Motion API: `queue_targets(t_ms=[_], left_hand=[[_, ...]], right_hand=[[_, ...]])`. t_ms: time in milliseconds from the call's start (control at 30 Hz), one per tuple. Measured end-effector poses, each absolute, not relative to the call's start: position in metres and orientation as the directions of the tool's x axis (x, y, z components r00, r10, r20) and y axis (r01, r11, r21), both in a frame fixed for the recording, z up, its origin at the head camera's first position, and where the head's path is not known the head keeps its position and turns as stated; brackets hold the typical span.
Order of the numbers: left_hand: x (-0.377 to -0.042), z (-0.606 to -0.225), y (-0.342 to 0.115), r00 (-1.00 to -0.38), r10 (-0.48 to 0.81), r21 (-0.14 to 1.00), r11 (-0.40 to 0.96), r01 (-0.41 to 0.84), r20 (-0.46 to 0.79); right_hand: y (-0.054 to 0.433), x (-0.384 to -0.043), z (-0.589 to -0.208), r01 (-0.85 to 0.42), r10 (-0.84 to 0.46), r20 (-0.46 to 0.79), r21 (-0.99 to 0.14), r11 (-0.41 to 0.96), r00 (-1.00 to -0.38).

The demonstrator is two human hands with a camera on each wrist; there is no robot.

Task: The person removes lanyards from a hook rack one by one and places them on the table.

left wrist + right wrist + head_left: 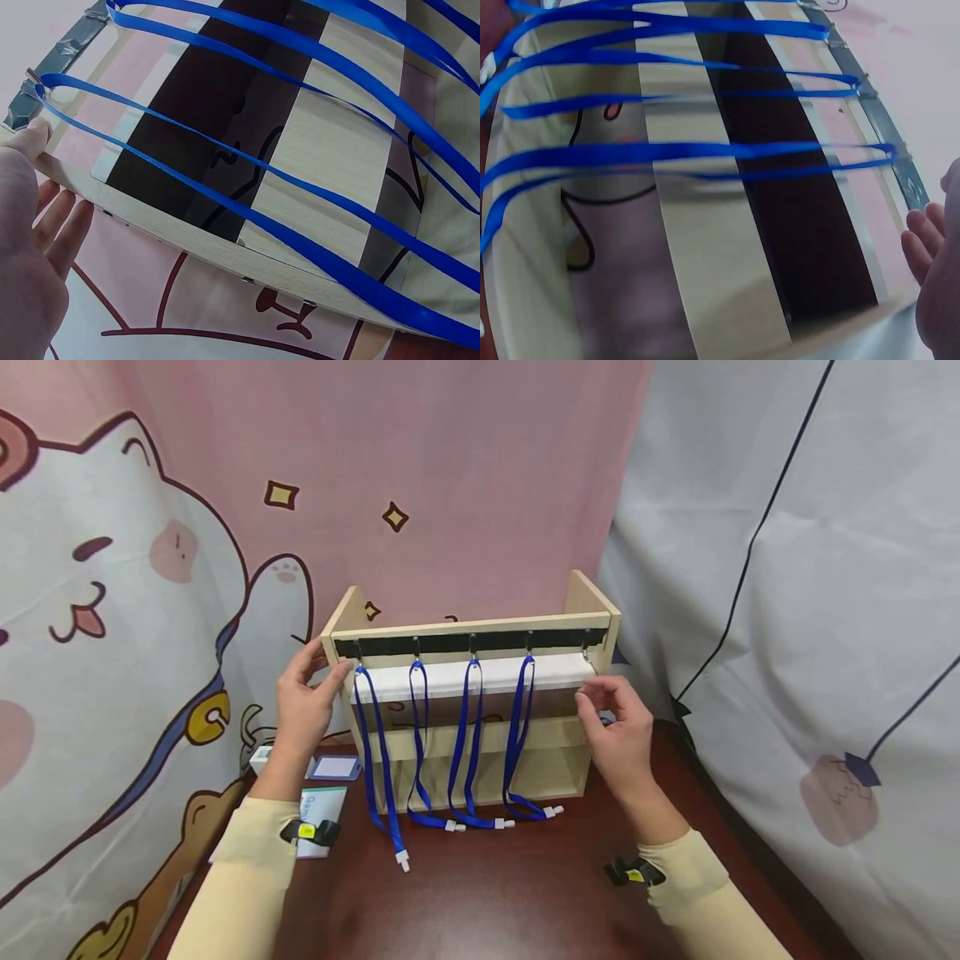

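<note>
A pale wooden rack (480, 628) stands on the table, with a black strip (442, 644) of several metal hooks across its front. Several blue lanyards (459, 752) hang from the hooks, their white clips (402, 860) lying on the tabletop. The rightmost hook (587, 653) carries no lanyard. My left hand (303, 697) holds the rack's left side, thumb at the front edge and fingers along the outer face (64, 225). My right hand (618, 727) is by the rack's right end below that hook, fingers loosely bent, with nothing visible in them (937, 255).
Left of the rack lie a blue-framed badge holder (335, 767), a small white box (261, 758) and a light printed card or booklet (324, 810). The dark reddish table (480, 902) reaches toward me. A printed pink curtain (480, 468) hangs close behind, a whitish one (810, 635) at right.
</note>
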State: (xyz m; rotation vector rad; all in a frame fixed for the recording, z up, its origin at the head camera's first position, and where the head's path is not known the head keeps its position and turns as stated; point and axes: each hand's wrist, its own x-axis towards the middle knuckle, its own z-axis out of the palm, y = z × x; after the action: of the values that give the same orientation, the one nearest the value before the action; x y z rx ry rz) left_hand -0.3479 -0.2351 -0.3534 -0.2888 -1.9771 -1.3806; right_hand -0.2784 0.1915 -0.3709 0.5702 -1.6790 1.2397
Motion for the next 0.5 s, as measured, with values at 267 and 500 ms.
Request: queue_targets(t_ms=[267,500], left_hand=[[-0.349,-0.355,-0.238,-0.732,-0.201,0.735,0.408,0.542,0.651],[-0.349,-0.355,-0.241,-0.723,-0.173,0.72,0.393,0.572,0.669]], right_hand=[[0.165,-0.289,-0.364,-0.789,0.127,0.853,-0.518,0.332,-0.506],[0.16,-0.319,-0.374,-0.763,0.065,0.829,-0.54,0.356,-0.556]])
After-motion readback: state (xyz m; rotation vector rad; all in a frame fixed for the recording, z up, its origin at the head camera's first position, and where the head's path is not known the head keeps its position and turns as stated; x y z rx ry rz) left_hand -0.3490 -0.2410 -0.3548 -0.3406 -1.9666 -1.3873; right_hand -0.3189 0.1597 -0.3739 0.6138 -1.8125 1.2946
